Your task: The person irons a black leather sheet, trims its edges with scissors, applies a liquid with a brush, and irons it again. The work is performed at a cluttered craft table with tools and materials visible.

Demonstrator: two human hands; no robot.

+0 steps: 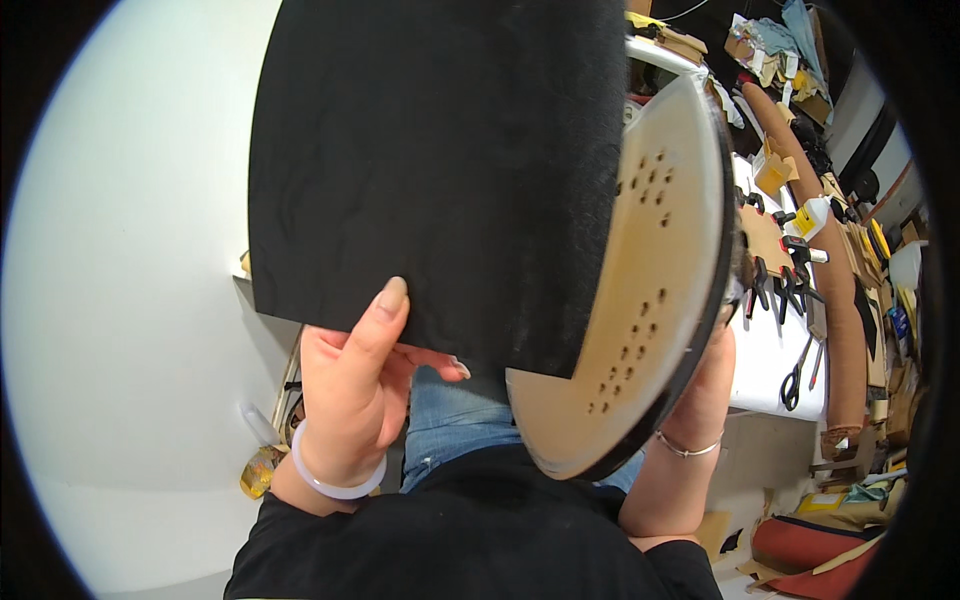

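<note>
My left hand (362, 380) pinches the lower edge of a large black fabric sheet (430, 180), thumb on the near face and fingers behind. The sheet hangs upright in front of me, with faint ripples across it. At its right, my right hand (708, 380) holds a clothes iron (675, 260) tilted on edge, its worn beige soleplate with steam holes turned toward me. The sheet's right edge overlaps part of the soleplate; I cannot tell whether they touch. Most of my right hand's fingers are hidden behind the iron.
On the right stands a white table (765, 370) with black scissors (797, 375), several spring clamps (780, 285) around a brown board, and a white bottle (812, 216). A long brown roll (845, 330) lies along its far side. A white wall (130, 300) rises at left.
</note>
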